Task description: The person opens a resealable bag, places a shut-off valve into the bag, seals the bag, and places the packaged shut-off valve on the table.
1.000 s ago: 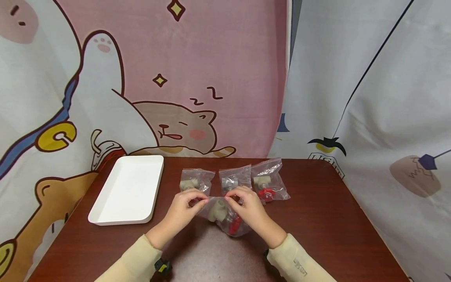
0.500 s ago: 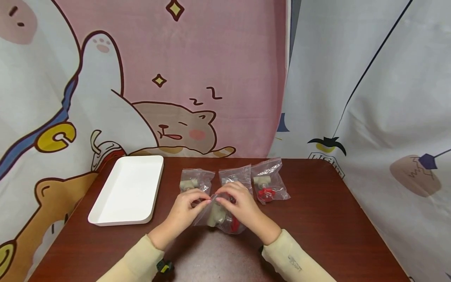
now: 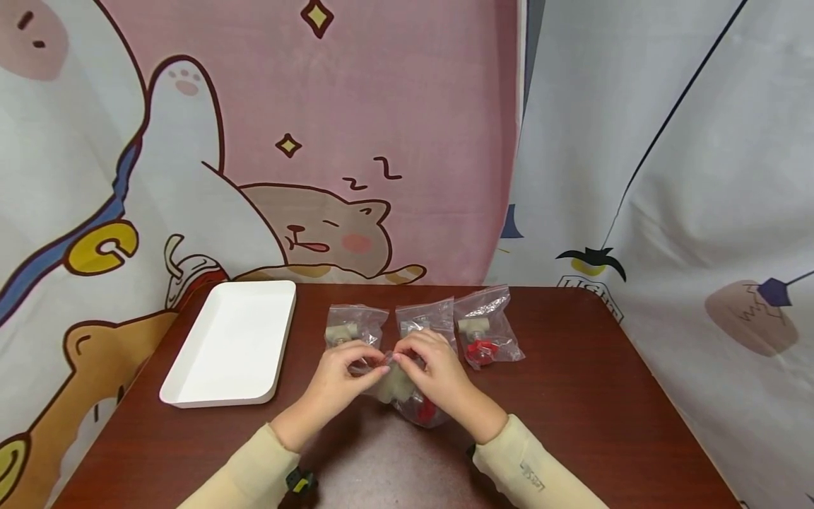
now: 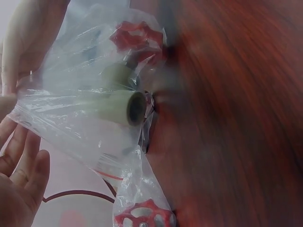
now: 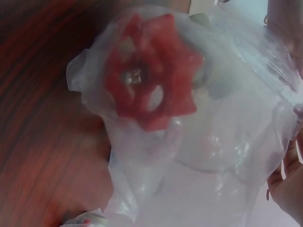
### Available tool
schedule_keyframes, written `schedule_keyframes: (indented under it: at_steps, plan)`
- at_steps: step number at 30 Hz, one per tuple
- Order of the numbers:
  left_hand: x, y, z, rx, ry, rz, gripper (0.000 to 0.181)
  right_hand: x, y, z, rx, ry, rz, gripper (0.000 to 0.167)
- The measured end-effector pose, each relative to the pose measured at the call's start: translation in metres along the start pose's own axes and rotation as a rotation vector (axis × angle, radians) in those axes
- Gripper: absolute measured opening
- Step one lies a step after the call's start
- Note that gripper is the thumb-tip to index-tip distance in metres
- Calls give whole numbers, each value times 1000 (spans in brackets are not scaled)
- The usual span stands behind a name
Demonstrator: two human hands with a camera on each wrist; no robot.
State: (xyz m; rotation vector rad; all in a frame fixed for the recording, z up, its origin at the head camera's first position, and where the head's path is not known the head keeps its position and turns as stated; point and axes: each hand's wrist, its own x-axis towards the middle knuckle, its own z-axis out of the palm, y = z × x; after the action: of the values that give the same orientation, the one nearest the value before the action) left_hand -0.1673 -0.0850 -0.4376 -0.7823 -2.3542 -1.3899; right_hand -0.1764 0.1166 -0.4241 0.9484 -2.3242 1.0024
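A clear zip bag (image 4: 71, 125) hangs between my two hands, its top edge bunched near the fingertips. My left hand (image 3: 346, 371) pinches that edge from the left. My right hand (image 3: 437, 371) pinches it from the right, its fingertips very close to the left ones. Inside the bag lies a pipe valve with a tan body (image 4: 113, 108) and a red handwheel (image 5: 177, 71). The handwheel sits at the bag's lower right in the head view. Whether the bag's seal is parted cannot be told.
Behind my hands lie three more bagged valves: a left bag (image 3: 372, 322), a middle bag (image 3: 439, 311) partly hidden by my right hand, and a right bag (image 3: 505, 332). A white tray (image 3: 229, 346) stands at the left on the brown table (image 3: 572, 424).
My right hand has moved left toward my left hand. The bag's top edge, stretched between the hands a second ago, is now bunched. The tray and other bags have stayed put.
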Motion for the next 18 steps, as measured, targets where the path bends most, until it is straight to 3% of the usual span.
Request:
schedule_keyframes:
  at_steps: [6,11,18]
  plan:
    - [2,5,1,16,-3,19,11,-1,-1,0,19,17,-9,12]
    - [4,8,2,81,-8,31,7,-1,-1,0,26,37,-12,9]
    - [3,10,3,201,25,135,4,-2,-3,-2,44,55,-22,4]
